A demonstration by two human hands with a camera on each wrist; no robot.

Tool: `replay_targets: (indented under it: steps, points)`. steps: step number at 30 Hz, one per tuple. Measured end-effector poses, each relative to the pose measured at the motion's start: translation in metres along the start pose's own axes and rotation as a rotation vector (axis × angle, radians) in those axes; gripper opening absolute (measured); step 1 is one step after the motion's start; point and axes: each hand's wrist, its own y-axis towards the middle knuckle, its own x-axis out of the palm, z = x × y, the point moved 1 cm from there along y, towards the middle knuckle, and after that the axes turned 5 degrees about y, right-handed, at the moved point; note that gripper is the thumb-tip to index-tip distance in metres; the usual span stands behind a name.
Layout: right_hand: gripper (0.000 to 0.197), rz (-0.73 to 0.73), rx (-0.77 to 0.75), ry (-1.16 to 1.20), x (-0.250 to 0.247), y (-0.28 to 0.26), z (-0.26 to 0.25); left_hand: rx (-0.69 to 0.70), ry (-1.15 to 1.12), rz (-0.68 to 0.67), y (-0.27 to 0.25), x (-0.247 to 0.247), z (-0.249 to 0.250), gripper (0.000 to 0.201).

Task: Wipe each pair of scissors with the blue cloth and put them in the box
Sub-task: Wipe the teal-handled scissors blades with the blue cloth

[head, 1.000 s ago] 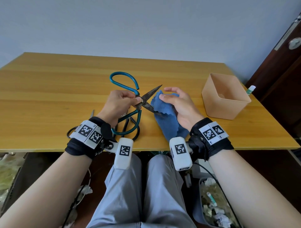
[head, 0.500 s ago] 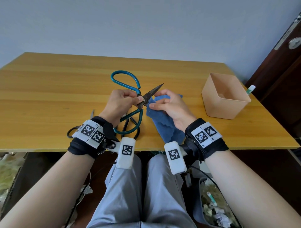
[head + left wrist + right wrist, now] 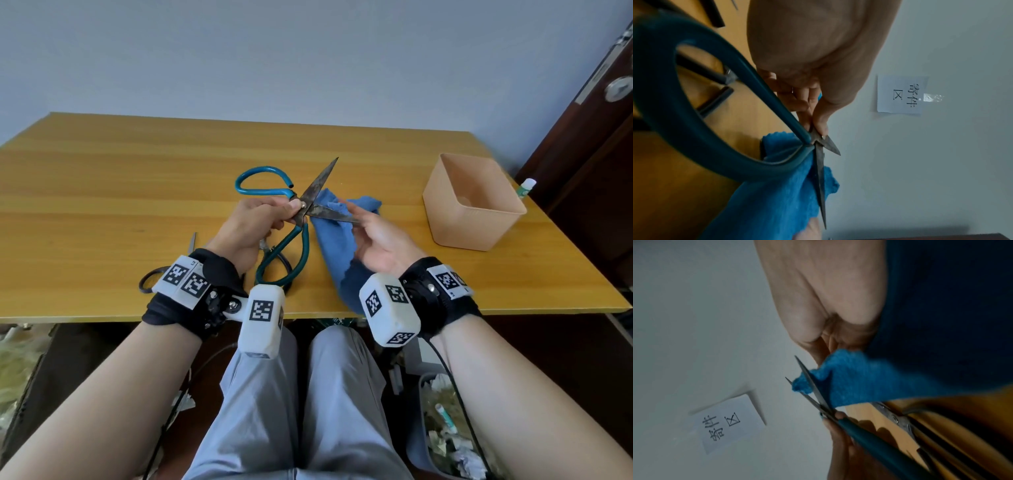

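Note:
My left hand (image 3: 291,209) pinches the teal-handled scissors (image 3: 301,240) at the pivot, above the wooden table (image 3: 102,192). The rusty blades are spread, one pointing up and right, the other pointing right. My right hand (image 3: 358,222) lies palm up and holds the blue cloth (image 3: 330,240) under the lower blade. The left wrist view shows the cloth (image 3: 777,194) behind that blade (image 3: 820,178). In the right wrist view the cloth (image 3: 859,382) bunches against the blades (image 3: 812,382). The peach box (image 3: 442,219) stands open at the right, apart from both hands.
Black-handled scissors (image 3: 147,281) lie under my left wrist, and another pair (image 3: 286,265) lies beneath the teal handles. A glue stick (image 3: 525,186) stands past the table's right edge by a dark door (image 3: 582,171). A waste bin (image 3: 445,428) sits under the table.
My right hand has turned from palm down to palm up and drawn the cloth right along the lower blade. The left hand has tilted the scissors, and the blades now stand wider apart.

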Motion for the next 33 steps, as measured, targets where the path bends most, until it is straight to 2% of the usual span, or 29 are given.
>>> replay_targets:
  steps: [6, 9, 12, 20, 23, 25, 28, 33]
  points:
    - [0.025, 0.002, 0.000, 0.028, -0.004, -0.002, -0.003, -0.017, -0.033, 0.081, 0.004, 0.004, -0.008, 0.019]
    - [0.016, 0.010, 0.017, 0.027, -0.005, -0.001, 0.000, -0.063, -0.062, 0.071, 0.005, 0.005, -0.010, 0.017]
    - [0.020, -0.007, 0.006, 0.046, 0.000, -0.002, 0.005, -0.071, -0.055, 0.063, 0.004, 0.011, -0.011, 0.016]
    - [0.020, 0.006, -0.039, 0.160, -0.010, -0.004, -0.001, -0.068, -0.164, 0.163, 0.006, -0.003, -0.012, 0.016]
    - [0.014, -0.028, -0.094, 0.206, -0.007, -0.004, -0.002, -0.097, -0.261, 0.200, 0.005, 0.003, -0.015, 0.013]
    - [0.018, -0.061, -0.099, 0.220, 0.001, -0.004, 0.002, -0.134, -0.285, 0.196, 0.005, 0.010, -0.016, 0.020]
    - [0.026, -0.102, -0.120, 0.179, 0.013, -0.006, 0.009, -0.115, -0.288, 0.182, 0.002, 0.021, -0.015, 0.009]
    - [0.037, 0.040, -0.180, 0.050, 0.018, -0.003, 0.013, -0.012, -0.231, 0.194, -0.002, 0.032, -0.009, 0.027]
